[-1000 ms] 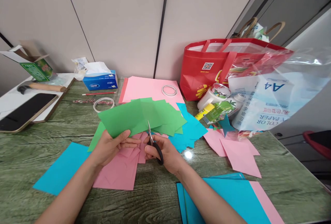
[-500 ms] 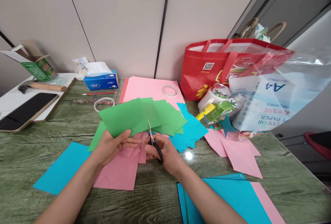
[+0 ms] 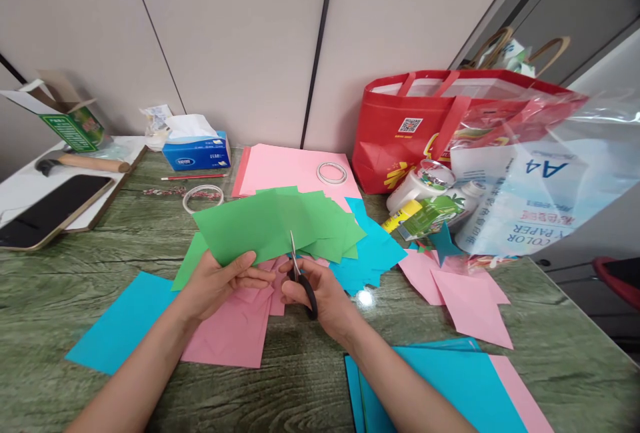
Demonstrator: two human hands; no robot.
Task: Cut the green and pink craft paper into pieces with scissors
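My left hand (image 3: 225,283) pinches the lower edge of a green sheet of paper (image 3: 245,219), held up off the table. My right hand (image 3: 315,289) has its fingers in the black handles of a pair of scissors (image 3: 303,279). The blades point up and lie against the right part of the green sheet. Behind this sheet fan out several green paper pieces (image 3: 343,229), overlapping blue pieces (image 3: 380,253). Under my left hand are pink papers (image 3: 225,336), and a blue sheet (image 3: 125,323) lies to the left.
Pink sheets with a tape roll (image 3: 332,173) lie by the wall. A tissue box (image 3: 195,151), hammer (image 3: 83,162) and phone (image 3: 53,209) are left. A red bag (image 3: 385,133), glue stick (image 3: 401,216) and pink squares (image 3: 473,306) stand or lie right. Blue sheets (image 3: 440,386) are at the front.
The view has shifted slightly, so the things on the right appear a little farther right. Both hands keep nearly the same hold on the green sheet and the scissors.
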